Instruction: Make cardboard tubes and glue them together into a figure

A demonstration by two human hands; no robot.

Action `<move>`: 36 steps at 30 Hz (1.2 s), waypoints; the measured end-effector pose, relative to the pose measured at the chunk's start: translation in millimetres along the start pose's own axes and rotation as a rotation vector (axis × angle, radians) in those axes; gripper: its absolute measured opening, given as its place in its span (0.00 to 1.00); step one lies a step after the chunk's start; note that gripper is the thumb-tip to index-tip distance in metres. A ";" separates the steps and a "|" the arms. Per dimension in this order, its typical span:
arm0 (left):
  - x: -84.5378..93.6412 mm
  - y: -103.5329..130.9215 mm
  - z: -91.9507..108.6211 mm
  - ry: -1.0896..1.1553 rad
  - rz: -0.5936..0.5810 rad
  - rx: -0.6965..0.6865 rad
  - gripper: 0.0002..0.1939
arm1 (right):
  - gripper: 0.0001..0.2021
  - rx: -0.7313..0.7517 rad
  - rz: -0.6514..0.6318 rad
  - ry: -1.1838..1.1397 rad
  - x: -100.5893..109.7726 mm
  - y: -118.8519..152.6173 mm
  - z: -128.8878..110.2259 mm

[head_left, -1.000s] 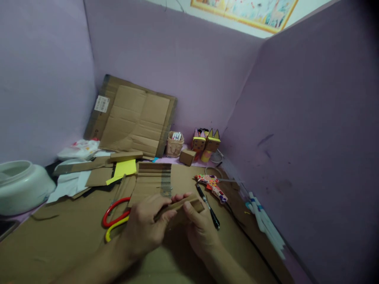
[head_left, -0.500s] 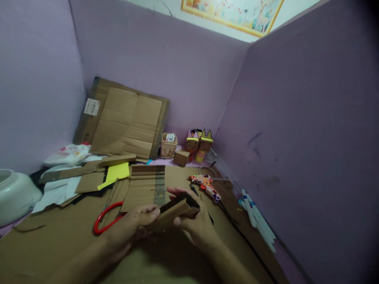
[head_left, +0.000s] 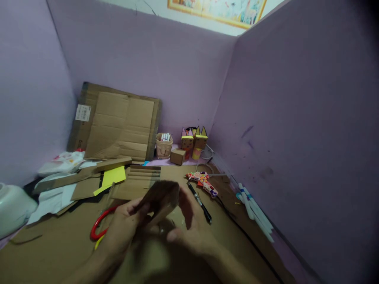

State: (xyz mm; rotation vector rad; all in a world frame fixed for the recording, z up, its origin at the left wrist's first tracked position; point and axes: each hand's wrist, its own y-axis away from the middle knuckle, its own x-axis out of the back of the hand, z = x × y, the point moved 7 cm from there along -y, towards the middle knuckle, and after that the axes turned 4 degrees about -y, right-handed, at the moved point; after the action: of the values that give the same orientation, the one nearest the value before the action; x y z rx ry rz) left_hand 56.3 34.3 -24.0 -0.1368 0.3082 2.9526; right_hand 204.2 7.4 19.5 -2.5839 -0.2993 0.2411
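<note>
Folded cardboard (head_left: 162,192) points lengthwise forward-right from the left hand (head_left: 123,221).

No wording can be read. Well beyond the left grip (head_left: 122,225), farther left, a white label (head_left: 83,113) on the leaning rear cardboard sheet (head_left: 80,132) bears dark print, too small to decipher.

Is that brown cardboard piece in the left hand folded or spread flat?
Folded: the brown cardboard piece in the left hand shows panels meeting at an angle around a dark hollow.
</note>
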 end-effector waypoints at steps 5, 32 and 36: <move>33.1 6.7 31.0 -0.531 0.357 -0.333 0.13 | 0.29 0.120 0.200 0.053 28.1 -1.7 -6.6; 51.9 -25.8 36.8 -0.305 0.102 -0.163 0.21 | 0.26 -0.486 0.284 -0.084 37.3 3.1 34.9; 77.9 -29.3 56.8 -0.610 0.199 -0.337 0.17 | 0.32 -0.262 0.667 -0.184 80.5 -2.3 19.9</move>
State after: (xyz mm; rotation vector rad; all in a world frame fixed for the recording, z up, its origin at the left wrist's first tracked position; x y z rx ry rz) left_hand -19.2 87.0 17.1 0.7784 -0.2736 3.0184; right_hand 276.5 39.6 -5.2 -2.8422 0.5172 0.7167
